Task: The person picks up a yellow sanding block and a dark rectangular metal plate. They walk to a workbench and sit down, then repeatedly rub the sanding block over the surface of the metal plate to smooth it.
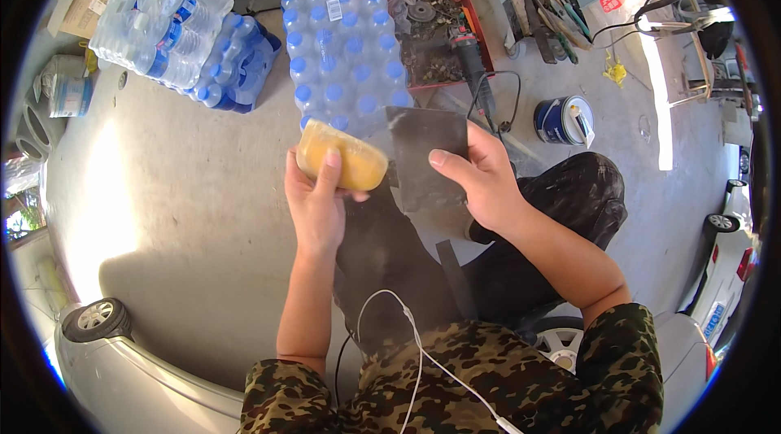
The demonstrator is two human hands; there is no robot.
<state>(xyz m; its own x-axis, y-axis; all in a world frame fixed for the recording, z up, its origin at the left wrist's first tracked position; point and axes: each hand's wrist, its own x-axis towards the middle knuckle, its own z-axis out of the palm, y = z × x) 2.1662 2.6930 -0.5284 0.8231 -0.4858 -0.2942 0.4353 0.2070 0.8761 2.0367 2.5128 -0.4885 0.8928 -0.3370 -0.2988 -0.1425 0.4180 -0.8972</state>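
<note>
My left hand (320, 190) grips a yellow block (354, 162), likely a sanding block, with a pale translucent layer along its upper edge. In my right hand (488, 178) is a dark grey rectangular sheet that looks like sandpaper (427, 147), pinched under the thumb. The block and the sheet are held apart over my legs, the sheet to the right. A second dark strip (451, 269) lies on my trousers below the sheet. Just beyond my hands is a shrink-wrapped pack of blue-capped water bottles (351, 56).
Beyond the pack sits a red tray (436, 83) of hardware, with a corded angle grinder (473, 62) across its side. A blue paint can (558, 120) stands to the right. More bottle packs (177, 31) are at left; a silver car (140, 379) is lower left.
</note>
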